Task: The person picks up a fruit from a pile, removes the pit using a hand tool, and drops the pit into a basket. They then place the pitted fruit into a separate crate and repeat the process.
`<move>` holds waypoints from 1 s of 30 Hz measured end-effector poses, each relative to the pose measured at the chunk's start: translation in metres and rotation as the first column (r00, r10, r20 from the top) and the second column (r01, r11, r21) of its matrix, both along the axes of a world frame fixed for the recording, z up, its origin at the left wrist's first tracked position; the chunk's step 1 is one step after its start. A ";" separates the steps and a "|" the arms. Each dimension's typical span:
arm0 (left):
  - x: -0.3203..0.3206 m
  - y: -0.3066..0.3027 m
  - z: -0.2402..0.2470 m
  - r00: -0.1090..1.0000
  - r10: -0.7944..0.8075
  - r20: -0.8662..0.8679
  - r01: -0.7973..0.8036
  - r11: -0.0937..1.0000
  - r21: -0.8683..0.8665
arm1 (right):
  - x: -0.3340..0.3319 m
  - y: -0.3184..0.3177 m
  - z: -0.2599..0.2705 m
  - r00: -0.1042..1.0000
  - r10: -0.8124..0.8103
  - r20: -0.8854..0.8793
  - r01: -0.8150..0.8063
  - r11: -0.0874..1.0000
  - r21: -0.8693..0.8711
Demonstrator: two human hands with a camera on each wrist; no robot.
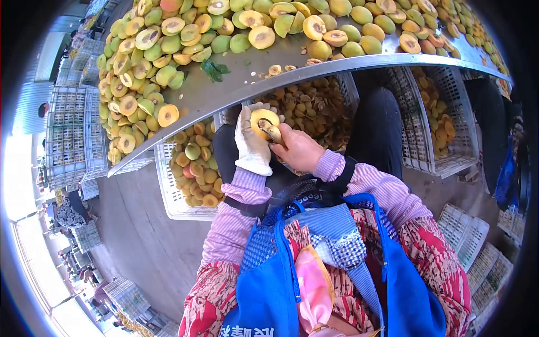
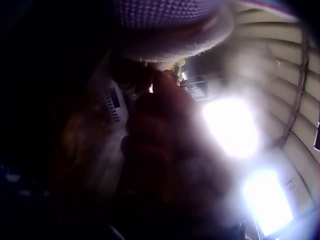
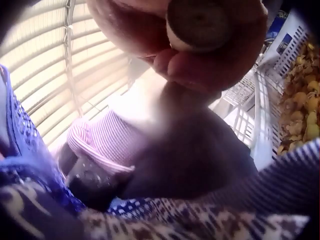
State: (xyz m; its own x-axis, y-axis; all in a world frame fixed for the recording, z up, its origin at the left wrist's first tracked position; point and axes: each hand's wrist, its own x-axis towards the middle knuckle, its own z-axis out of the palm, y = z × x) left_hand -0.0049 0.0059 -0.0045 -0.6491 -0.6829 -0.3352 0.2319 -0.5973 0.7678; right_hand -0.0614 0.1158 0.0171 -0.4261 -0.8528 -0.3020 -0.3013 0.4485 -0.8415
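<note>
While the gloved left hand [image 1: 252, 147] cups a halved fruit [image 1: 264, 120] below the table edge [image 1: 314, 70], the bare right hand [image 1: 298, 149] grips a round-handled tool [image 3: 199, 21] at its centre; pitting seems underway; the next move calls for a careful scoop

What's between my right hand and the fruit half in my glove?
A small tool, gripped by the right hand, bridges to the fruit half that the gloved left hand holds; head view.

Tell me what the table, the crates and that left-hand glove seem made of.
Table: likely sheet metal, dull grey with a shiny rolled edge. Crates: probably white moulded plastic, with open lattice walls. Glove: looks like white knitted cloth, creased.
</note>
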 end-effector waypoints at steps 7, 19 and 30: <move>-0.002 0.002 -0.011 0.997 0.060 0.054 -0.055 0.994 -0.091 | 0.002 -0.003 -0.012 0.996 0.005 0.089 -0.002 1.000 -0.029; -0.005 0.004 -0.007 0.995 0.045 0.084 -0.029 0.982 -0.186 | -0.019 -0.001 -0.021 0.531 -0.011 0.847 -0.096 0.993 0.074; -0.005 0.009 -0.002 0.968 -0.223 -0.115 0.240 0.955 0.172 | -0.031 0.018 -0.051 -0.294 0.320 0.901 -0.080 0.931 -0.356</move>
